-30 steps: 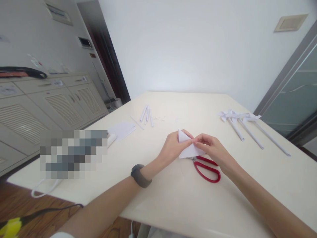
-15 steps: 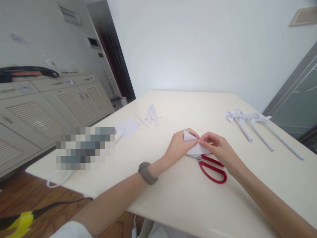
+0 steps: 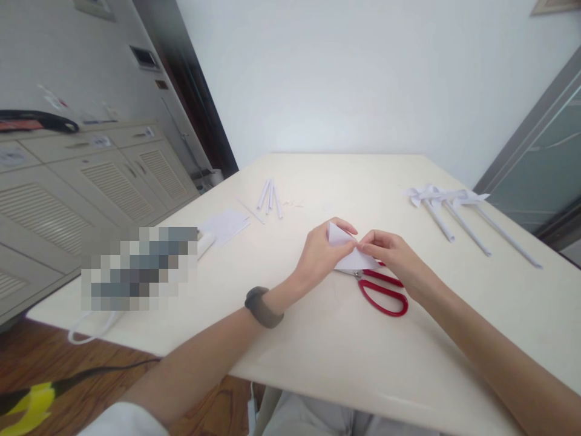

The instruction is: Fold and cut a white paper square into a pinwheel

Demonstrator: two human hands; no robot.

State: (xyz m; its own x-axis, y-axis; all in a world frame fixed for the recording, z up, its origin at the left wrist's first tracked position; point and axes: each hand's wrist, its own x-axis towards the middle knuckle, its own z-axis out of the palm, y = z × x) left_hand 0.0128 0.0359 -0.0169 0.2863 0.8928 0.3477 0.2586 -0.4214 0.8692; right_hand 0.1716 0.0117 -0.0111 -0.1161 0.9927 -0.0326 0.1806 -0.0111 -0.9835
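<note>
hands: 2 (left hand, right hand)
folded paper: 1
red scissors: 1
paper pinwheels: 3
rolled paper sticks: about 4
wristband: 1

White folded paper, red-handled scissors, cream table, dark grey wristband.

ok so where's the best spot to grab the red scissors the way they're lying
Probably by the red handle loops, coming in from the near right. The scissors lie flat on the table with the loops in the open, pointing toward the person. The blade end is tucked under the folded paper, which the left hand and right hand pinch. The right hand is nearest.
</note>
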